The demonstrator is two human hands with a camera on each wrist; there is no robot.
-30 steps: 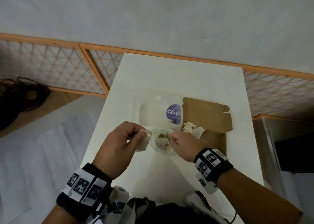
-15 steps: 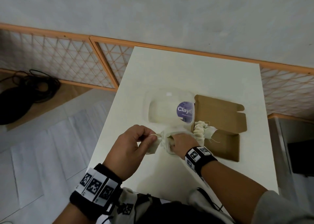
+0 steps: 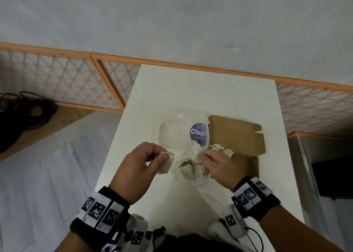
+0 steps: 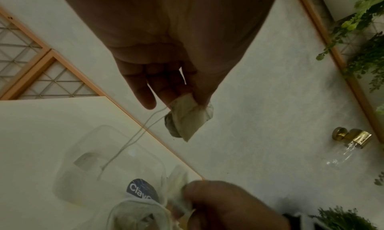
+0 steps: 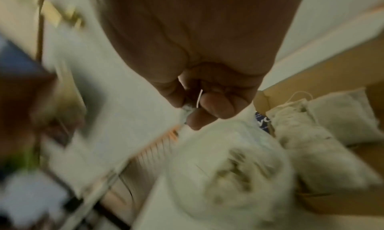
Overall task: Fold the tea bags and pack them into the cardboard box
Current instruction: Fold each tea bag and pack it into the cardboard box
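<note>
My left hand [image 3: 165, 155] pinches a pale tea bag [image 3: 166, 163] by its top, left of a clear tub [image 3: 191, 181] holding more tea bags. In the left wrist view the tea bag [image 4: 188, 120] hangs from the left hand [image 4: 187, 100], and a thin string loops down from it. My right hand [image 3: 202, 156] is curled over the tub's far right rim. The blurred right wrist view shows my right hand [image 5: 191, 108] pinching a white string and a small pale scrap. The open cardboard box [image 3: 248, 165] lies to the right with folded tea bags [image 3: 219, 148] in it.
A clear lid [image 3: 172, 131] with a purple label lies behind the tub on the white table [image 3: 210, 91]. The box's flap [image 3: 236, 135] is folded back towards the far side. A wooden lattice rail [image 3: 57, 76] borders the table. Black cables [image 3: 24, 110] lie on the floor at left.
My hands were together over the tub and have drawn apart. The left hand has moved left with a tea bag, and the right has shifted towards the box.
</note>
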